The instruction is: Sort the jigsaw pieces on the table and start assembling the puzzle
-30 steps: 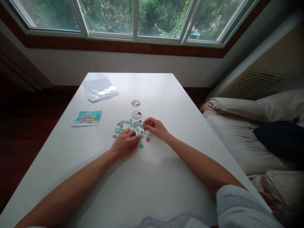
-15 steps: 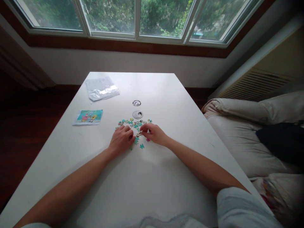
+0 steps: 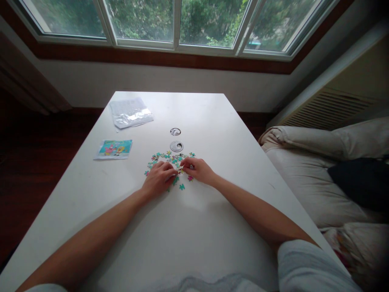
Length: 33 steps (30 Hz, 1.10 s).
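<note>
Small jigsaw puzzle pieces [image 3: 176,160], mostly turquoise with some yellow and pink, lie scattered in the middle of the white table [image 3: 194,227]. My left hand [image 3: 159,175] rests over the left part of them, its thumb and fingertips drawn together at a small piece near the centre. From the other side my right hand [image 3: 197,169] pinches a small puzzle piece [image 3: 180,171] between thumb and forefinger. The fingertips of both hands nearly meet there. A turquoise piece [image 3: 182,187] lies apart, nearer to me, and a magenta piece [image 3: 190,178] is just below my right hand.
A picture card with cartoon figures [image 3: 116,149] lies to the left. Behind it is a clear plastic bag [image 3: 132,112]. Two round cable-hole fittings [image 3: 176,146] sit beyond the pieces. A beige sofa [image 3: 298,174] stands to the right, and a window [image 3: 173,24] is ahead.
My left hand has shifted right, its thumb and fingers now reaching to my right fingertips. More pieces show left of it. My right hand has stayed nearly in place.
</note>
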Each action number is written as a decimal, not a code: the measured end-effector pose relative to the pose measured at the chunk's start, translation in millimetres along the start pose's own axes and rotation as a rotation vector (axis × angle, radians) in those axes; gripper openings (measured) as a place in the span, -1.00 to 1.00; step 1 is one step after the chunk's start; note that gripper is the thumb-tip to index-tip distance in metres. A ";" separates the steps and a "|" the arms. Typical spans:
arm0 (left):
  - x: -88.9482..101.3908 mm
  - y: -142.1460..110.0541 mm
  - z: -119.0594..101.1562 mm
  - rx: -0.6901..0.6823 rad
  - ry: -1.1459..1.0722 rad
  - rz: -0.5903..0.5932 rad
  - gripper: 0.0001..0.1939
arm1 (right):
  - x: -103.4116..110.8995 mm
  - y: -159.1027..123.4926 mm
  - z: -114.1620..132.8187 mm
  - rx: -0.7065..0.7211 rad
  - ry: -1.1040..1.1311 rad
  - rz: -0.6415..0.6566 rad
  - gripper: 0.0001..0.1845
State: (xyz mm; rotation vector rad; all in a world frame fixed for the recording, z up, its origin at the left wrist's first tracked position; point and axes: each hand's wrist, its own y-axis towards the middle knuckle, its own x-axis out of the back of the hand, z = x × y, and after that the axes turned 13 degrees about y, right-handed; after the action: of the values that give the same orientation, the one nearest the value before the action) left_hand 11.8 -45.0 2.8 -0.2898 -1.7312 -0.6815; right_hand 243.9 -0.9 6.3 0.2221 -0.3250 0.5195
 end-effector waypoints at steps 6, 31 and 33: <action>0.2 0.0 0.1 0.006 0.006 -0.011 -0.82 | 7.4 1.6 -2.0 0.085 -0.071 0.055 -0.84; 3.0 0.8 -0.8 -0.045 -0.026 -0.015 -0.89 | 6.0 -6.0 23.4 0.202 -0.519 0.333 -0.87; 3.6 0.9 -1.2 -0.049 -0.022 0.000 -0.91 | 6.7 -5.1 22.5 0.189 -0.546 0.315 -0.87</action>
State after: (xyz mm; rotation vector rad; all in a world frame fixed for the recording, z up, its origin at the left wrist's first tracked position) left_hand 12.2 -45.5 6.7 -0.3320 -1.7372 -0.7241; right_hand 246.5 -8.7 28.9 0.5036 -0.8530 0.8000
